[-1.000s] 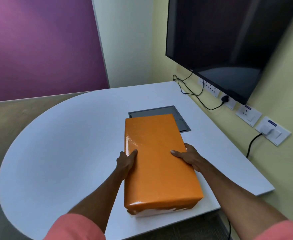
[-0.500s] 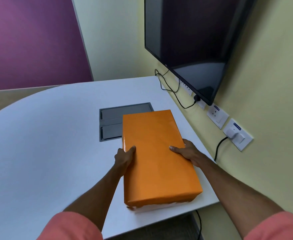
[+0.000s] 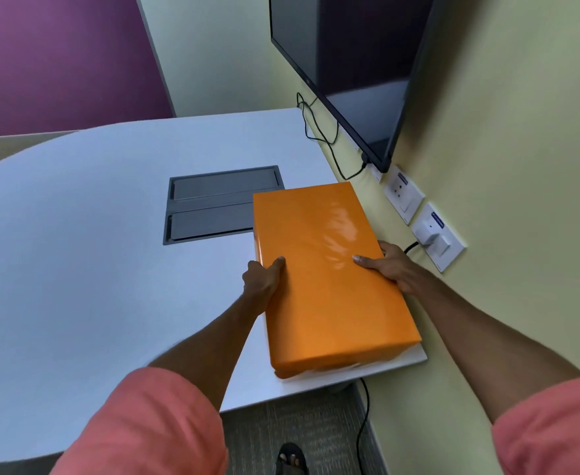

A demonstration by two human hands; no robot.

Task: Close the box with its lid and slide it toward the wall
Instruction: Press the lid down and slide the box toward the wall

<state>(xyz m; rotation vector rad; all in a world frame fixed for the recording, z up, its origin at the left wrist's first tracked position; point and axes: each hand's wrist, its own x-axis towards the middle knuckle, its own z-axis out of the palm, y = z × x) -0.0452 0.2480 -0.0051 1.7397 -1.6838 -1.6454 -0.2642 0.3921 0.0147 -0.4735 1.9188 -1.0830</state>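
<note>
An orange box [image 3: 323,269] with its lid on lies lengthwise on the white table [image 3: 93,269], near the table's right edge and close to the yellow wall [image 3: 521,166]. My left hand [image 3: 263,279] grips its left long side, thumb on top. My right hand [image 3: 389,265] holds the right long side, between the box and the wall, thumb laid on the lid. A strip of white shows under the lid at the near end.
A grey cable hatch [image 3: 213,204] is set in the table left of the box's far end. A black screen [image 3: 350,70] hangs on the wall above sockets [image 3: 403,197], a plugged adapter [image 3: 431,234] and loose cables [image 3: 316,132]. My foot [image 3: 292,462] shows on the floor.
Held by both hands, the box has slid to the right, off most of the hatch and close to the wall. My view has turned toward the wall too.
</note>
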